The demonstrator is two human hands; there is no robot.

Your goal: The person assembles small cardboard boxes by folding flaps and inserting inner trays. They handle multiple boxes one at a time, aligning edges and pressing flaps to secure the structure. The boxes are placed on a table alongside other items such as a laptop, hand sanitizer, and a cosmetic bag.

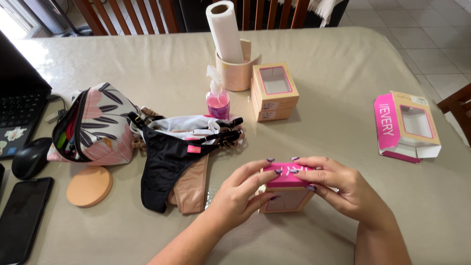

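Nearest, both hands meet on a small pink-and-tan carton (287, 194) standing on the bench (343, 73) just right of centre. The left hand (240, 196) is closed round the carton's left side, thumb low on its front face and fingers curled over the pink top flap. The right hand (338, 189) grips the right side, its fingertips (293, 171) pressing the same flap down beside those of the left hand.

Left of the carton lies a loose heap of underwear: a black brief (164, 169) on top of a beige brief (192, 186), with strappy black and white pieces (196, 127) bunched just beyond them. Further left, a round peach coaster (89, 186) lies flat, and at the near left edge a dark phone (22, 218) lies face up. A black mouse (30, 157) sits beyond the phone, with a laptop (19, 105) at the left border.

Beyond the coaster, a floral pouch (100, 125) lies unzipped on its side. Well to the right, an opened pink-and-tan box (407, 126) with a window lies flat near the bench's right edge.

Farther off, a pink spray bottle (218, 98) stands beside two stacked window boxes (274, 92). Behind them a pale holder (239, 72) carries an upright paper towel roll (224, 30). Wooden chair backs (127, 14) line the far side.
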